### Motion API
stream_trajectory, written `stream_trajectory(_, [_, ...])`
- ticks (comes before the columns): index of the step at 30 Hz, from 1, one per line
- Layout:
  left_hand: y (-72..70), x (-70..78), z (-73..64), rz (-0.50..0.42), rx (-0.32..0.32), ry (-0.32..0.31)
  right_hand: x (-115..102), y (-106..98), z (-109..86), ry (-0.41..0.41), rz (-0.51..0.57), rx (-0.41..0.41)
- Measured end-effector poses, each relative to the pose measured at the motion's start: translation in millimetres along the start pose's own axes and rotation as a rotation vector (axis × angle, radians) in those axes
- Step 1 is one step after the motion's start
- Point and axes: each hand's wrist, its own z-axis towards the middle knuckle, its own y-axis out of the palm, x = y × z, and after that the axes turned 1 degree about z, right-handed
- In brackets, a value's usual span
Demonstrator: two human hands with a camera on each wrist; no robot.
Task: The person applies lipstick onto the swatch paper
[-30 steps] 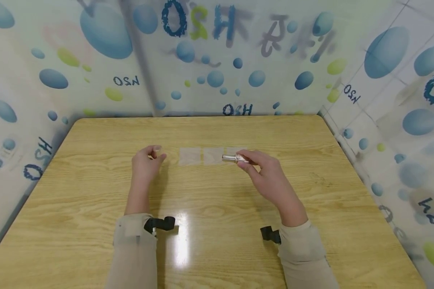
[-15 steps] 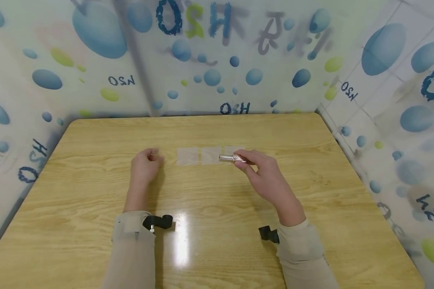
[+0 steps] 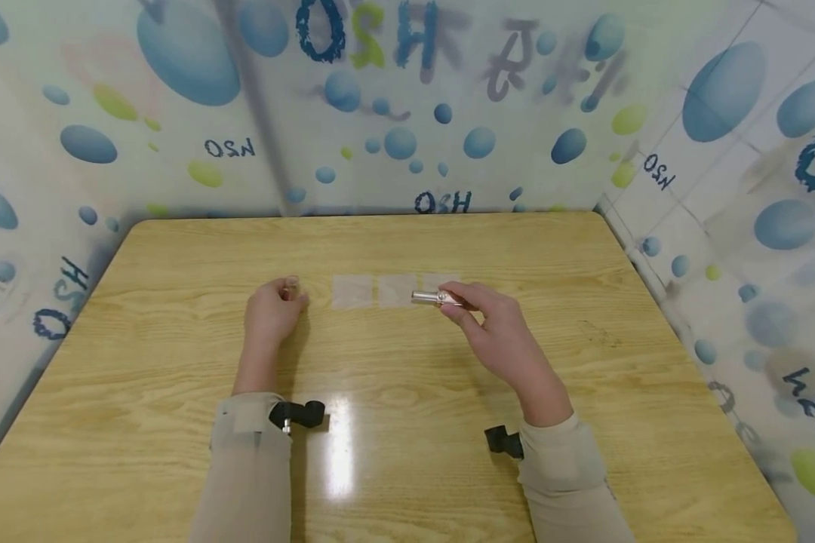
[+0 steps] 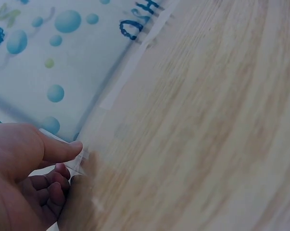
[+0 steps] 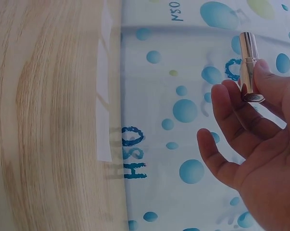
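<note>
My right hand [image 3: 505,332] pinches a small shiny metal tube [image 5: 249,55] between thumb and fingers, a lipstick-like cylinder with a narrower polished end and a flared foot. In the head view the tube lies level, pointing left, and overlaps the rightmost pale square. My left hand [image 3: 272,309], left of the squares, holds a small clear plastic-looking piece [image 4: 81,161] at its fingertips; the thumb and curled fingers partly hide it. Three pale, thin squares lie in a row between the hands: a left square [image 3: 352,292], a middle square [image 3: 395,290] and a right square [image 3: 441,280].
The wood-grain table [image 3: 394,362] stretches to a patterned sheet wall [image 3: 380,173] at its far edge. Another patterned wall [image 3: 788,226] stands along the right side. Black wrist mounts [image 3: 299,414] stick inward from both sleeves.
My left hand has turned slightly, its thumb and fingers drawing in around the clear piece. The right hand keeps its grip on the metal tube, and the head view has shifted a little.
</note>
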Motion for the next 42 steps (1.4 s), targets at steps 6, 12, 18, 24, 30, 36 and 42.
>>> stream_trajectory(6, [0.4,-0.4,0.7,-0.015,0.007,-0.006,1.1,0.4,0.1,0.005,0.002,0.004])
stream_trajectory(12, [0.4,-1.0,0.8,-0.019,0.007,-0.017,2.7,1.5,0.0,-0.007,-0.001,0.011])
stream_trajectory(18, [-0.1,-3.3,1.3,-0.064,0.003,-0.035,2.4,1.4,-0.3,-0.015,-0.005,0.009])
stream_trajectory(24, [-7.1,-4.2,-1.4,-0.127,-0.07,-0.073,0.6,0.1,-0.2,0.002,0.002,0.006])
stream_trajectory(30, [-20.3,4.8,-15.4,-0.182,-0.173,-0.135,-0.5,0.0,0.0,-0.012,-0.008,0.009])
stream_trajectory(36, [-32.0,23.1,-36.3,-0.181,-0.111,-0.105,-1.8,0.9,-1.2,-0.031,-0.001,0.015])
stream_trajectory(42, [-37.9,56.6,-61.4,-0.242,-0.02,0.062,-2.2,2.2,-2.4,-0.042,0.013,0.032])
